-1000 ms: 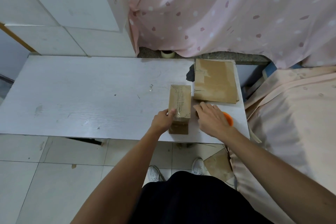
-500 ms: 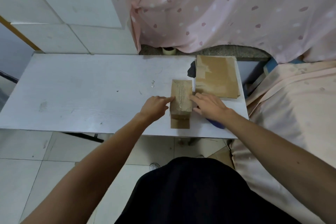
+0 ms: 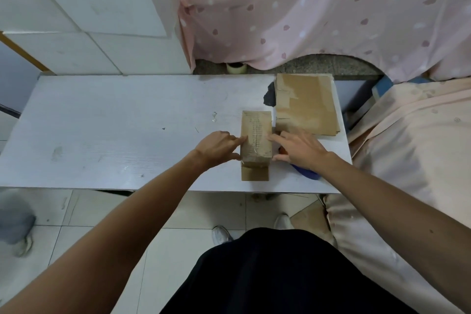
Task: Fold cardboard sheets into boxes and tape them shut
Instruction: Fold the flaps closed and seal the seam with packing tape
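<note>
A small folded cardboard box [image 3: 256,135] stands on the white table [image 3: 114,135], its top seam covered by clear tape, with one flap [image 3: 254,173] lying flat toward me. My left hand [image 3: 216,146] touches the box's left side with straight fingers. From the right, my right hand [image 3: 298,148] presses its fingertips on the top edge of the box. Beneath that hand lies a blue and orange tape dispenser [image 3: 305,172], mostly hidden. A stack of flat cardboard sheets [image 3: 305,104] lies just behind.
A roll of tape [image 3: 236,68] sits on the ledge behind the table under a pink curtain [image 3: 305,7]. A peach-covered bed [image 3: 407,160] borders the table's right end. White foam boards [image 3: 76,7] lean at the back left. Another person's shoe [image 3: 20,237] is at the far left.
Both hands slid from the box's near end up along its sides toward its middle. The camera view shifted slightly.
</note>
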